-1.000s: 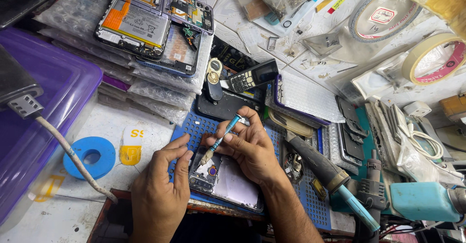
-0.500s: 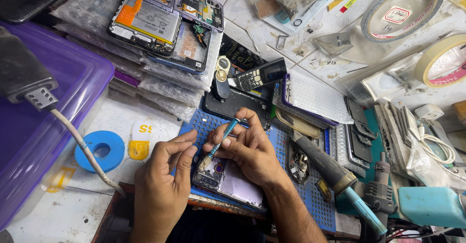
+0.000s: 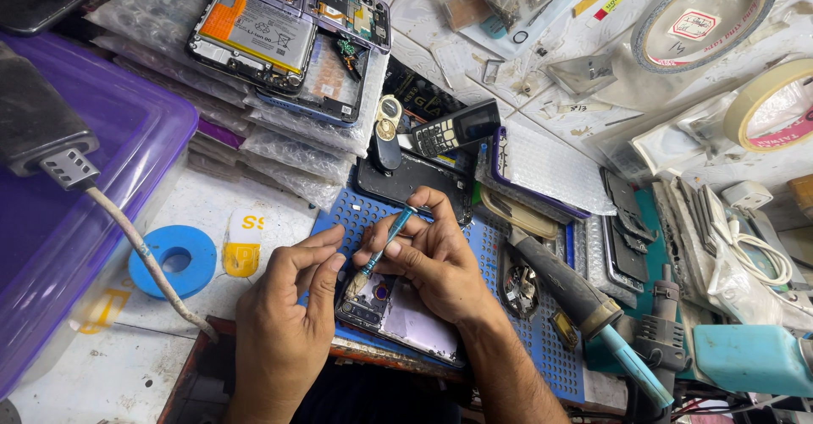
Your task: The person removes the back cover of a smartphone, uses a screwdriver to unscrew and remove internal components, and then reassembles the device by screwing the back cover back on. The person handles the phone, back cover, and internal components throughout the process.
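The right hand (image 3: 440,263) pinches a slim teal screwdriver (image 3: 385,244), tip down on the opened lilac phone (image 3: 406,315) lying on the perforated blue mat (image 3: 525,339), while the left hand (image 3: 284,322) steadies the phone's edge with curled fingers.

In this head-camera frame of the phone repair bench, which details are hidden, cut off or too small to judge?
- Tip of the slim teal screwdriver: the left hand and right hand crowd it; contact point unclear.
- Opened lilac smartphone: upper part covered by both hands.
- Beige masking tape roll: cut by the right edge.
- Purple plastic storage box: cut by the left edge.
- Screws: too small.
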